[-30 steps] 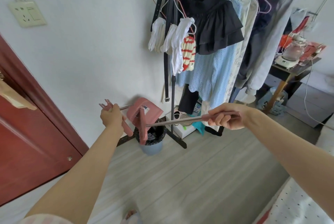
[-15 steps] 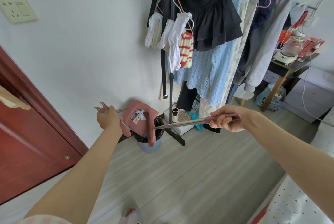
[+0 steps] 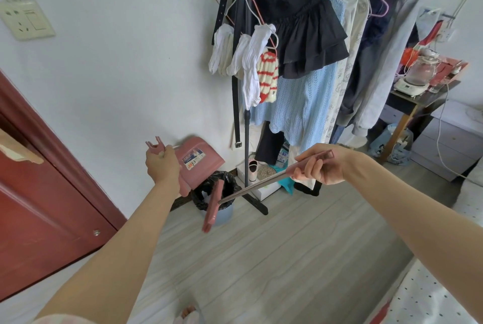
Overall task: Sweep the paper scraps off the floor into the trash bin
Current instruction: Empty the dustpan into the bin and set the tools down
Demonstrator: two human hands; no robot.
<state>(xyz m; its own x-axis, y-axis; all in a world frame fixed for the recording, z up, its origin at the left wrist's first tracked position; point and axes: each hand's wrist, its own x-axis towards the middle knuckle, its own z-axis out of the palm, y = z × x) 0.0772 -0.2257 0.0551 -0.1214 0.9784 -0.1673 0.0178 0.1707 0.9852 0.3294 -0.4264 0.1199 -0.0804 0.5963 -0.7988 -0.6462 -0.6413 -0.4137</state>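
My left hand (image 3: 162, 164) grips the handle of a pink dustpan (image 3: 199, 160), which is tipped up above the trash bin (image 3: 218, 196), a blue bin lined with a black bag standing by the wall. My right hand (image 3: 320, 167) holds the long handle of a pink broom (image 3: 213, 206). The broom head hangs in front of the bin's rim, off the floor. No paper scraps show on the grey wooden floor, and I cannot see inside the bin.
A black clothes rack (image 3: 247, 104) full of hanging clothes stands just right of the bin, its foot reaching onto the floor. A red door (image 3: 39, 208) is at the left. A small table (image 3: 418, 104) with appliances stands at the far right, a dotted bedcover (image 3: 433, 295) at lower right.
The broom head has dropped from beside the dustpan to in front of the bin. The dustpan has tipped up higher above the bin.
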